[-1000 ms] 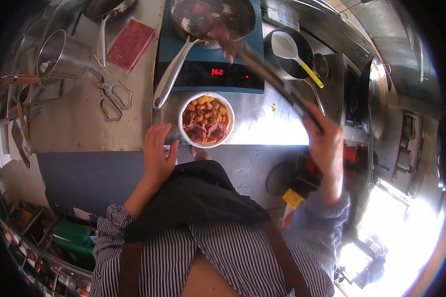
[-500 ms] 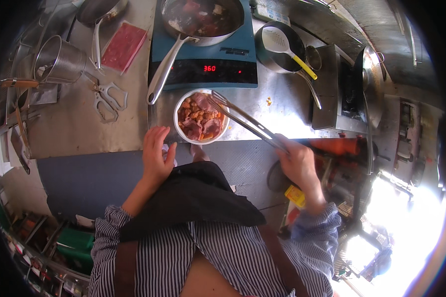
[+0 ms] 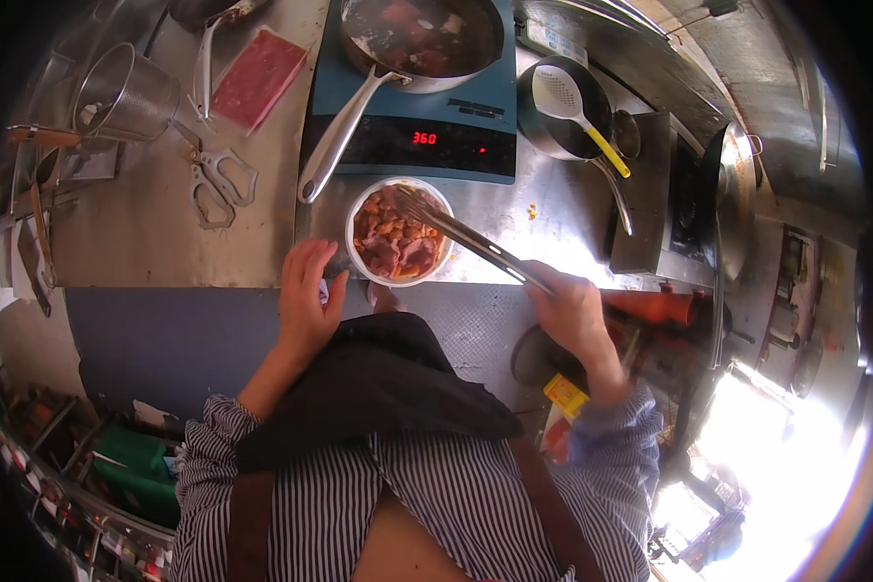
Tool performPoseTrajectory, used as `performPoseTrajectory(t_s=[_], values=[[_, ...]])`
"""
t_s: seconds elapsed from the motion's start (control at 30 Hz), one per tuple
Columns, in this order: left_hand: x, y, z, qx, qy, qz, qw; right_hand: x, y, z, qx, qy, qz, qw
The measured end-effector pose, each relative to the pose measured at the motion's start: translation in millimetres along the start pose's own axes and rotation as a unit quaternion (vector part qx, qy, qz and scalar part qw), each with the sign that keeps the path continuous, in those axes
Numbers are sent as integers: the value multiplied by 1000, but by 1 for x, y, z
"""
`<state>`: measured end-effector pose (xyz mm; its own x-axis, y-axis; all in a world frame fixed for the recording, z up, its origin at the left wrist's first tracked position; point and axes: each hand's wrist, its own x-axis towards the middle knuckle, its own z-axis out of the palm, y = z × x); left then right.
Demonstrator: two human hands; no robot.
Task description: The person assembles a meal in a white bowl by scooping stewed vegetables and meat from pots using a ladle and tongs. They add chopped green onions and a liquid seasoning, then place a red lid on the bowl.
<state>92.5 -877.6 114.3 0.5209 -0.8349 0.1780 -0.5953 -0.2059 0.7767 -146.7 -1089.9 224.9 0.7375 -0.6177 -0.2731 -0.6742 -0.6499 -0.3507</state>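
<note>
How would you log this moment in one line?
right hand: holding silver metal tongs over round white bowl of food; left hand: open, left of bowl

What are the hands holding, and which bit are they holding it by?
The right hand holds the metal tongs by the end away from the bowl. The left hand holds nothing.

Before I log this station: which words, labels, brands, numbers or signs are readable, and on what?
Teal electric cooktop: lit red digits on its black panel, legible, but not copied out here.
Same cooktop: dark marking, too small to read.
Yellow box: printing too blurred to read.
</note>
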Motion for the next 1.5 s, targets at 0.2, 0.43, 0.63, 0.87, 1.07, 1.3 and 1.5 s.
performPoseTrajectory(t_s=[0.2,0.43,0.63,0.87,1.07,1.3,1.5], values=[[-4,-1,-1,4,0,-2,1000,-26,-6,-20,104,15,49,993],[-9,-2,7,1,-26,17,1000,-26,6,1,61,-18,73,995],[-18,-7,2,25,-9,-4,1000,-8,-1,-54,120,85,40,988],[-16,-5,-2,44,27,-39,998,185,8,-85,-122,150,-24,981],[-13,-5,4,50,60,-54,995,279,1,-75,-122,64,18,990],[-11,-5,3,46,76,-60,994,257,7,-84,-76,109,-22,991],[-5,-10,6,47,58,-33,997,185,15,-95,12,184,-39,982]])
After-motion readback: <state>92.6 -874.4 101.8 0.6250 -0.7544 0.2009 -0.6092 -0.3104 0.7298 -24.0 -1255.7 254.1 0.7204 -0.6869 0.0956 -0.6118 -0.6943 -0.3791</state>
